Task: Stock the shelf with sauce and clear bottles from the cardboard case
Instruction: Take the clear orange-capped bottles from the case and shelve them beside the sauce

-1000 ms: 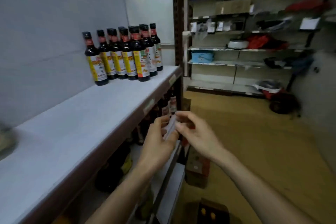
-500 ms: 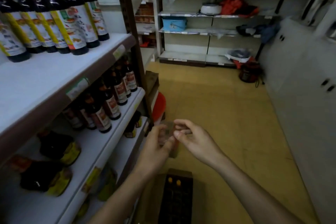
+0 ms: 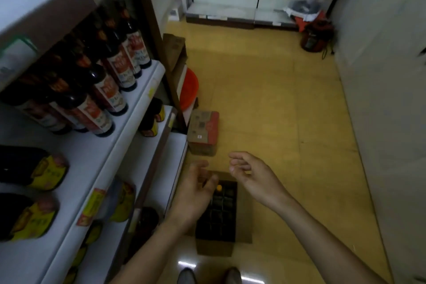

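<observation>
Brown cardboard case (image 3: 244, 219), open-topped on the yellow floor beside the white shelving unit (image 3: 129, 122), partitioned into dark cells. Mostly empty by the look of it; only one orange bottle cap (image 3: 219, 188) visible, in the far row, others possibly hidden under the left hand. Probably glass underneath: heavy for its size, smooth, breakable, best taken round the neck just below the cap. Dark sauce bottles with red-and-white labels (image 3: 119, 62) on the middle shelf, too blurred to count. One smaller red-topped carton (image 3: 204, 130) beyond the case. Left hand (image 3: 193, 193) over the case, fingers loosely curled, holding nothing. Right hand (image 3: 253, 177) above, fingers loosely apart, empty.
</observation>
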`<state>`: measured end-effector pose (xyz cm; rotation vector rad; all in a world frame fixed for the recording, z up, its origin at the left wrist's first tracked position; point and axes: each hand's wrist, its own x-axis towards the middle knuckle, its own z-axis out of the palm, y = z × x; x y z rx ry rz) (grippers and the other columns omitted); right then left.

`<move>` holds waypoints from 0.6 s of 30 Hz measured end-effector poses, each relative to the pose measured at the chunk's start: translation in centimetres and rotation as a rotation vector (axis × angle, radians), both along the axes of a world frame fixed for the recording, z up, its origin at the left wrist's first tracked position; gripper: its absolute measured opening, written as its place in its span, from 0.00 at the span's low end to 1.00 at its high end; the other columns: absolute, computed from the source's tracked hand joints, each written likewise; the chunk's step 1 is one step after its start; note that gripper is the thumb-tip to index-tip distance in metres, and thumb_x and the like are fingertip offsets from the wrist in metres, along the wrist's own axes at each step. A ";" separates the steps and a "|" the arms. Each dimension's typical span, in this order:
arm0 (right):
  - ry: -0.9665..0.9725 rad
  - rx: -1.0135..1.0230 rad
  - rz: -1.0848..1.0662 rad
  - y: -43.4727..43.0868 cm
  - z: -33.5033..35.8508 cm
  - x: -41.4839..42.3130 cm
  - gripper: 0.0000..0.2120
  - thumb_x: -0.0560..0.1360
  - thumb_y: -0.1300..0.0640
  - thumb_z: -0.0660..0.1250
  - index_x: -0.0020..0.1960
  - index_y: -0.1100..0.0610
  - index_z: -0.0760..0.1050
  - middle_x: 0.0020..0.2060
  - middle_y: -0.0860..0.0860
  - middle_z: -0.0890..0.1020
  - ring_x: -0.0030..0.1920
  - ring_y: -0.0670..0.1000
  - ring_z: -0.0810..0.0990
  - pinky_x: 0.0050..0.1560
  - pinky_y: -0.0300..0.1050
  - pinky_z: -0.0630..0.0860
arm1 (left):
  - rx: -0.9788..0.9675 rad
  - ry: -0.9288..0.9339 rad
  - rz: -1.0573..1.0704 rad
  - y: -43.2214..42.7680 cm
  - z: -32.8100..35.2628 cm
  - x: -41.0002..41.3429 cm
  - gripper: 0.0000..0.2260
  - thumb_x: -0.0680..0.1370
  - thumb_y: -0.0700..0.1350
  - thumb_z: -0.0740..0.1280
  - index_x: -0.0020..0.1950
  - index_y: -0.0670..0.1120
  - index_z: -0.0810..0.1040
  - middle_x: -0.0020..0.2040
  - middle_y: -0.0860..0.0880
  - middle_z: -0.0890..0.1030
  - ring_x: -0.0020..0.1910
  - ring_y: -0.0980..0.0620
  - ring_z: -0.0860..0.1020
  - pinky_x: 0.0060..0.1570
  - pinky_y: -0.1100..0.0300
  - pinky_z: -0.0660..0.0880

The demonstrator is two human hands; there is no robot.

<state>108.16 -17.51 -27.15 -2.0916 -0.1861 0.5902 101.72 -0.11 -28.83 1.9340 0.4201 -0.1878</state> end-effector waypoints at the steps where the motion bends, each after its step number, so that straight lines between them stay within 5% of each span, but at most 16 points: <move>1: 0.016 -0.005 -0.011 0.1 -1.0 -0.1 0.19 0.83 0.51 0.64 0.73 0.50 0.72 0.63 0.46 0.78 0.61 0.42 0.77 0.51 0.28 0.71 | -0.012 0.012 -0.002 0.2 -0.9 -0.1 0.14 0.82 0.45 0.68 0.67 0.52 0.72 0.55 0.56 0.81 0.54 0.61 0.80 0.47 0.71 0.75; 5: 0.080 0.005 -0.085 0.7 -7.7 -0.6 0.18 0.83 0.52 0.65 0.72 0.50 0.73 0.60 0.46 0.80 0.60 0.42 0.78 0.53 0.24 0.69 | -0.004 0.090 -0.045 0.9 -7.8 -0.6 0.15 0.82 0.48 0.67 0.69 0.55 0.71 0.61 0.58 0.77 0.57 0.62 0.77 0.46 0.73 0.71; 8: 0.134 0.012 -0.135 1.4 -13.8 -1.0 0.17 0.82 0.53 0.66 0.71 0.51 0.74 0.59 0.47 0.81 0.60 0.44 0.79 0.60 0.31 0.73 | 0.017 0.156 -0.058 1.2 -14.0 -1.0 0.18 0.82 0.50 0.67 0.72 0.55 0.70 0.64 0.56 0.75 0.60 0.60 0.75 0.42 0.76 0.68; 11: 0.169 0.010 -0.157 2.1 -20.7 -1.1 0.17 0.82 0.53 0.66 0.71 0.50 0.74 0.59 0.47 0.81 0.58 0.41 0.78 0.55 0.28 0.72 | 0.021 0.197 -0.080 1.3 -21.2 -1.1 0.18 0.82 0.51 0.68 0.72 0.55 0.70 0.65 0.57 0.75 0.62 0.60 0.74 0.40 0.78 0.69; 18: 0.154 -0.008 -0.205 2.9 -35.4 0.0 0.17 0.82 0.53 0.66 0.71 0.50 0.74 0.59 0.47 0.82 0.62 0.44 0.79 0.60 0.37 0.75 | -0.057 0.229 -0.086 1.4 -35.9 0.5 0.18 0.82 0.51 0.67 0.71 0.58 0.68 0.65 0.59 0.73 0.63 0.60 0.74 0.47 0.71 0.70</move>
